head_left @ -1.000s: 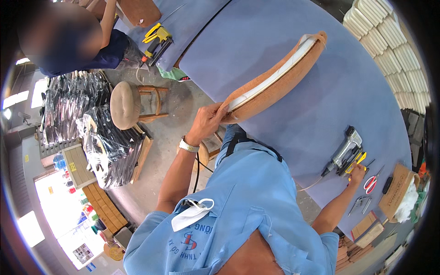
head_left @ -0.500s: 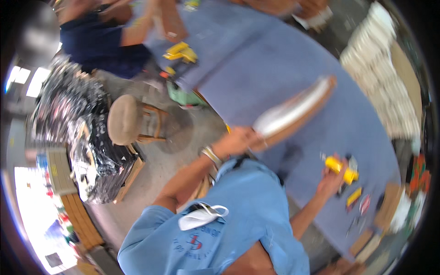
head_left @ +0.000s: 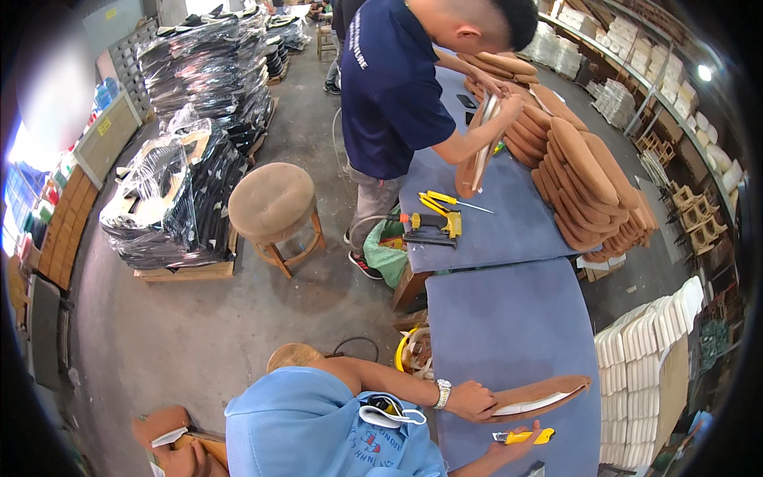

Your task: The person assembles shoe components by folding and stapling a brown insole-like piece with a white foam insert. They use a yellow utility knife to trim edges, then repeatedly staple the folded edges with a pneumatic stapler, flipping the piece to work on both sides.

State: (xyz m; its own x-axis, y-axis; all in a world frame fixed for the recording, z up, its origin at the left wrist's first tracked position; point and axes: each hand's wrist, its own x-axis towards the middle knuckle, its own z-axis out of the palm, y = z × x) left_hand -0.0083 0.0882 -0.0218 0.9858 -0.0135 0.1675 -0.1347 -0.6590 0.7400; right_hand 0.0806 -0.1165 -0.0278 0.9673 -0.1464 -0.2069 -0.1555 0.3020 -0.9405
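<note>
On the near blue-covered table (head_left: 517,318) lies a long, curved brown upholstered pad (head_left: 584,382), its white inner strip showing along one side. My left hand (head_left: 474,402), with a watch on the wrist, is closed on the pad's left end. Just below the pad, my right hand (head_left: 515,451) grips a yellow utility knife (head_left: 544,436), whose metal tip points left. The knife and pad appear apart. Part of the right hand's grip is hidden behind the knife.
Across the far table a person in a navy shirt (head_left: 389,87) handles a similar pad (head_left: 475,155). Near them lie a staple gun (head_left: 449,229) and yellow-handled tools (head_left: 439,199). Brown pads (head_left: 584,171) are piled at right, above white stacked pieces (head_left: 636,358). A stool (head_left: 273,203) stands left.
The view has swung, bringing the co-worker and far table into full sight. The pad, tilted and blurred before, now lies along the near table. The knife has come close to it.
</note>
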